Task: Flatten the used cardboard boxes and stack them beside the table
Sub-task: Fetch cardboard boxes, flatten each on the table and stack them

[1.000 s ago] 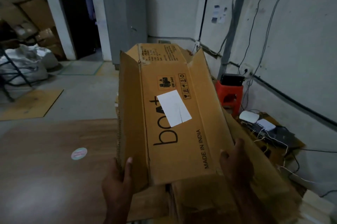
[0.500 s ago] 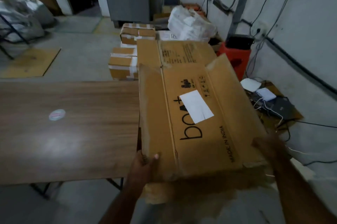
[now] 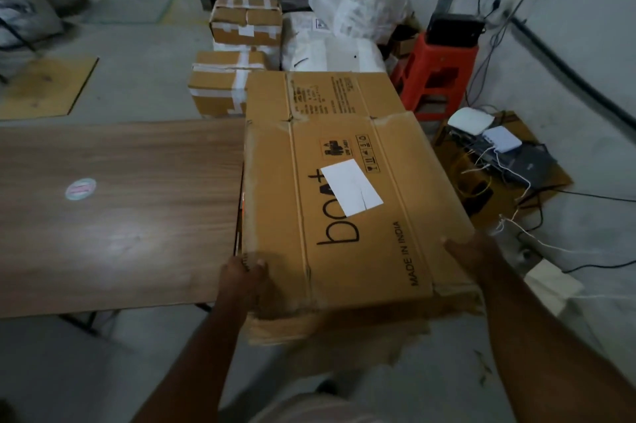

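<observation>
We count one flattened cardboard box [image 3: 347,202] mid-frame beside one table [image 3: 113,216], left hand [image 3: 242,279] gripping its near corner, right hand [image 3: 476,255] seemingly curled round its right edge, two taped cartons [image 3: 237,54] above.

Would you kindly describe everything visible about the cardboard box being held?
The cardboard box is brown corrugated card, collapsed nearly flat, its end flaps spread open at the far end. Its top face carries black "boat" lettering, "MADE IN INDIA", handling symbols and a blank white label. It is held roughly level beside the table, over the table's right edge. The left hand grips its near left corner; the right hand holds the right edge.
</observation>
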